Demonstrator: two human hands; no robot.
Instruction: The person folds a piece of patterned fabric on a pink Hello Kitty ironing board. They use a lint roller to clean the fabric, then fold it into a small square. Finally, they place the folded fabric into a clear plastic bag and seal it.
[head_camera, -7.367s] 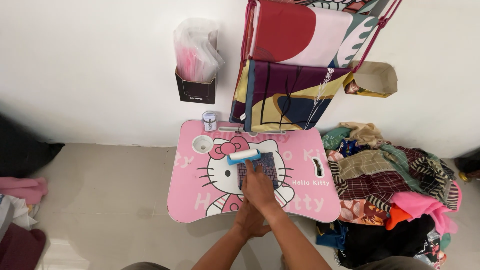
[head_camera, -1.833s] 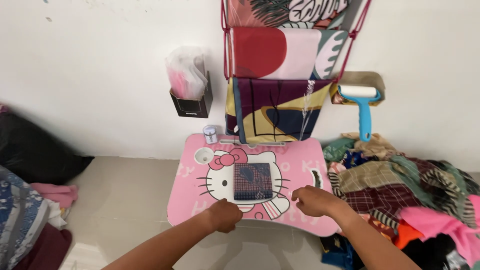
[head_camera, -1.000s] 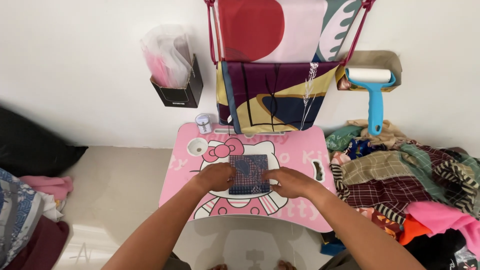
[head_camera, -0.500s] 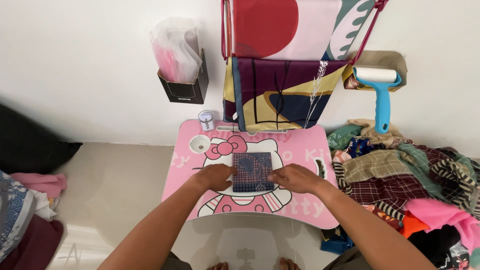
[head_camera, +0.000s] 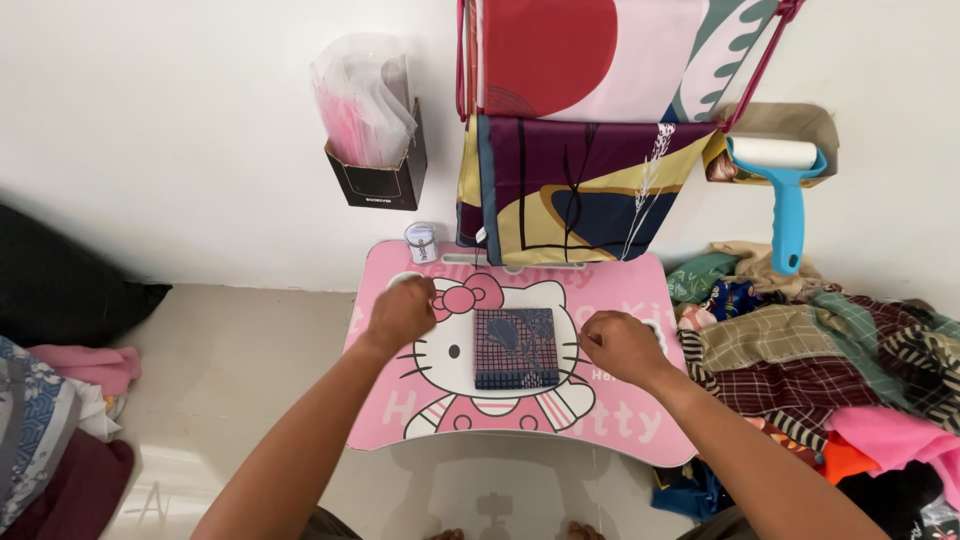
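Note:
A dark checked cloth folded into a small square (head_camera: 515, 348) lies in the middle of a pink cartoon-cat lap table (head_camera: 400, 420). My left hand (head_camera: 400, 312) hovers just left of the cloth, fingers curled, holding nothing. My right hand (head_camera: 618, 345) is just right of the cloth in a loose fist, also holding nothing. Neither hand touches the cloth.
A small white jar (head_camera: 421, 243) stands at the table's back left corner. A black wall holder with plastic bags (head_camera: 372, 130), hanging patterned fabrics (head_camera: 580, 180) and a blue lint roller (head_camera: 785, 190) line the wall. Piles of clothes lie at the right (head_camera: 830, 370) and left (head_camera: 50, 420).
Both hands have lifted off the folded cloth and drawn apart to its sides. Earlier they were pressing on its left and right edges.

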